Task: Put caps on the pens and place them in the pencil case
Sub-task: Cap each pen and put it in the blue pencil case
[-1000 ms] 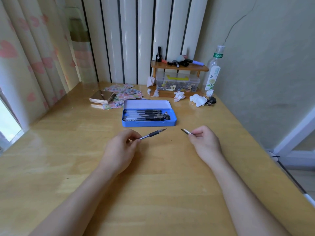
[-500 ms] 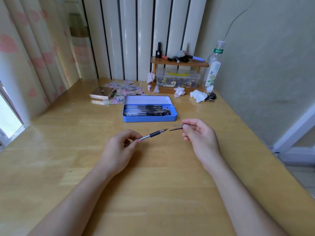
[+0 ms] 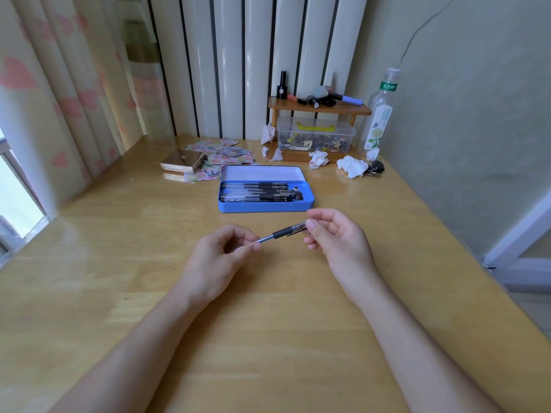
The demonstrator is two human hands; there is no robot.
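My left hand (image 3: 219,253) pinches the rear end of a pen (image 3: 280,234) with a clear barrel and a black grip, holding it above the table. My right hand (image 3: 334,236) grips the clear cap (image 3: 299,227), which now sits over the pen's tip. Both hands meet on the one pen. Behind them the blue tin pencil case (image 3: 265,205) lies open with several capped black pens (image 3: 256,192) inside, its lid (image 3: 262,173) folded back.
A wooden table (image 3: 149,263) carries a gold compact (image 3: 182,163) on patterned papers at the back left. Crumpled tissues (image 3: 351,166), a small wooden shelf (image 3: 319,107), a clear box (image 3: 316,135) and a bottle (image 3: 378,114) stand at the back right.
My right hand has moved left with the cap and slid it over the pen's tip. The gap between cap and pen has closed. My left hand has stayed nearly still.
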